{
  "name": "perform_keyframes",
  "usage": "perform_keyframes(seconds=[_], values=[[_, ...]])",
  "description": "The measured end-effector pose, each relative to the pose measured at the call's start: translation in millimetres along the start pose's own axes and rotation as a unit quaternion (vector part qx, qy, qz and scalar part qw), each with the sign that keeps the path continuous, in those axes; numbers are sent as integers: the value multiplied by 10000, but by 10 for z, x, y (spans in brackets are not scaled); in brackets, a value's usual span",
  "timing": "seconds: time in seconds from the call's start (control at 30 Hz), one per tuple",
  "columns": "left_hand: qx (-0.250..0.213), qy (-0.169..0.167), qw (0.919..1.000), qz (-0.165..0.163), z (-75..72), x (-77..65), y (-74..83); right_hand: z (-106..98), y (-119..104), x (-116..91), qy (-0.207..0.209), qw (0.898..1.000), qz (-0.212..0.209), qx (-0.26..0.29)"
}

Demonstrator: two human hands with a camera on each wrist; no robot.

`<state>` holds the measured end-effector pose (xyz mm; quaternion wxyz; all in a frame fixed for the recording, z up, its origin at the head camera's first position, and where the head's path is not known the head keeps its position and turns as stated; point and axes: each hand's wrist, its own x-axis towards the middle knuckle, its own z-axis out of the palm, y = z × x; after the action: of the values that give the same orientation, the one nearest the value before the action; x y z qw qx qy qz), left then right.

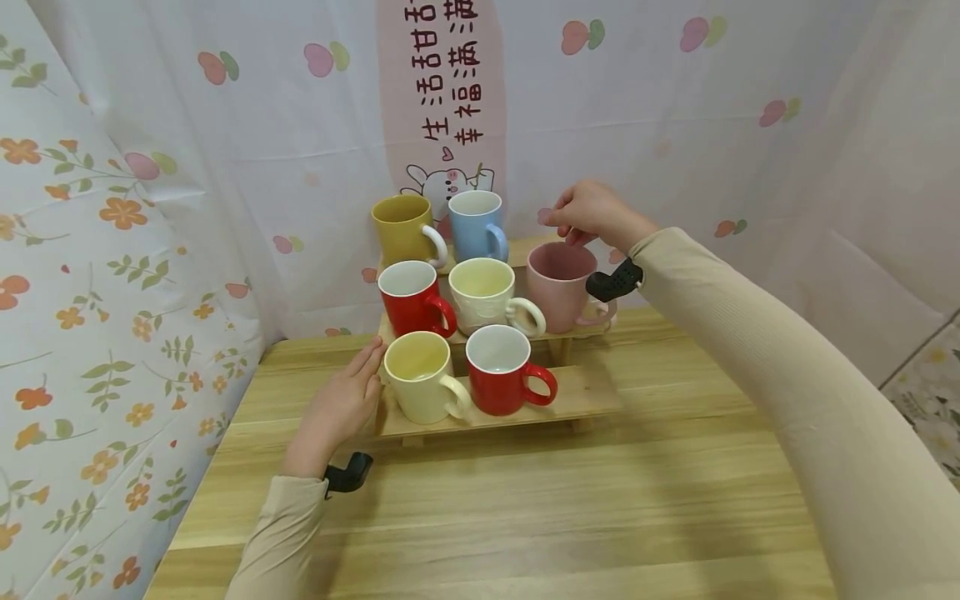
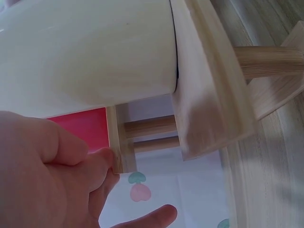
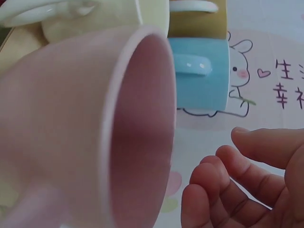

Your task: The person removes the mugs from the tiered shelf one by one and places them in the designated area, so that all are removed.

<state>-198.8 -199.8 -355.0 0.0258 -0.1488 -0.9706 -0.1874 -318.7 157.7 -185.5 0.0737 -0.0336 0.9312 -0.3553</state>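
My right hand hovers just above and behind the pink mug, its fingers loosely bent with nothing between them. In the right wrist view, the fingers are apart from the mug's rim. My left hand is at the left end of the tiered wooden rack, beside the pale yellow mug. The left wrist view has its fingertips touching the end of a shelf. A cream mug is left of the pink one.
On the top tier stand a mustard mug and a blue mug. One red mug is on the middle tier, another red mug on the lowest. Behind the wooden table hangs a printed curtain.
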Motion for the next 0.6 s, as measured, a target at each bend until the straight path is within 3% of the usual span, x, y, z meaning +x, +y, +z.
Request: perform_keyframes(seconds=[0.6], values=[[192, 88, 9998, -37, 23, 5, 20, 157, -263, 218, -148, 9998, 117, 23]])
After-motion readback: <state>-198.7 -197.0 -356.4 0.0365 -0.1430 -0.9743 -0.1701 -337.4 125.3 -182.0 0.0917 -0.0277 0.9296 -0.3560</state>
